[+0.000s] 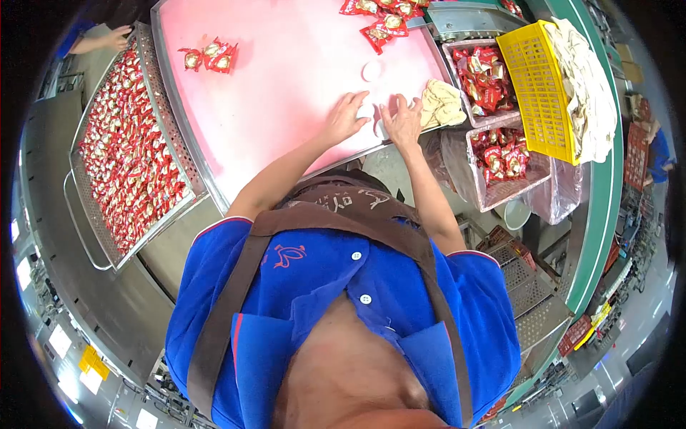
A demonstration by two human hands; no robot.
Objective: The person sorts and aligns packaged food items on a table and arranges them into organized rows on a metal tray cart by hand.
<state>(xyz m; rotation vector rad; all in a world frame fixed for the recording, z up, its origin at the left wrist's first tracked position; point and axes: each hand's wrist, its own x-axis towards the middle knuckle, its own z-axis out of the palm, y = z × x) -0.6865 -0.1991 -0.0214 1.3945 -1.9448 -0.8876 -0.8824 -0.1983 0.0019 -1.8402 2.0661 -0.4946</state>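
White disc [371, 70] just beyond both hands, nearer left hand [348, 118]; its fingers part-spread at one white piece [366, 111], right hand's [402, 120] loosely bent by another; grip unclear.

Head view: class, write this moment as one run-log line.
left hand: at white piece | right hand: at second white piece | cloth: beside right hand | red packets: on pink table

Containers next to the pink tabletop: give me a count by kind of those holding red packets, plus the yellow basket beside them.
Perforated metal tray, holding red packets: 1
Pinkish crates (upper, lower), holding red packets: 2
Yellow basket, with a pale cloth over its side: 1
Total: 4
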